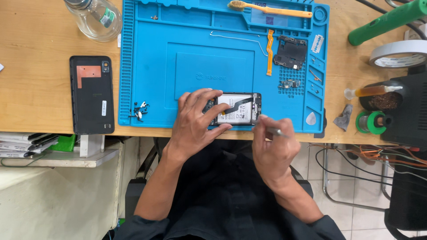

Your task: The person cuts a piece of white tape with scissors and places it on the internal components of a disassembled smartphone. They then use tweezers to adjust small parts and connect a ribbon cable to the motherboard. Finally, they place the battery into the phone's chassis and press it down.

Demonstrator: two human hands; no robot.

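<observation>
An opened phone (pixel 238 108) with a white battery and a black flex cable lies near the front edge of a blue work mat (pixel 178 53). My left hand (pixel 195 120) rests on the phone's left end, thumb and fingers clamping it in place. My right hand (pixel 272 143) pinches a thin metal tool (pixel 275 131), whose tip sits at the phone's right edge.
A black back cover (pixel 91 94) lies on the wooden desk left of the mat, beside small screws (pixel 138 111). On the mat: orange flex strip (pixel 269 52), black inner frame (pixel 291 52), toothbrush (pixel 269 9), wire. A glass bottle (pixel 94 17), tape roll (pixel 399 53), solder spool (pixel 372 122) stand around.
</observation>
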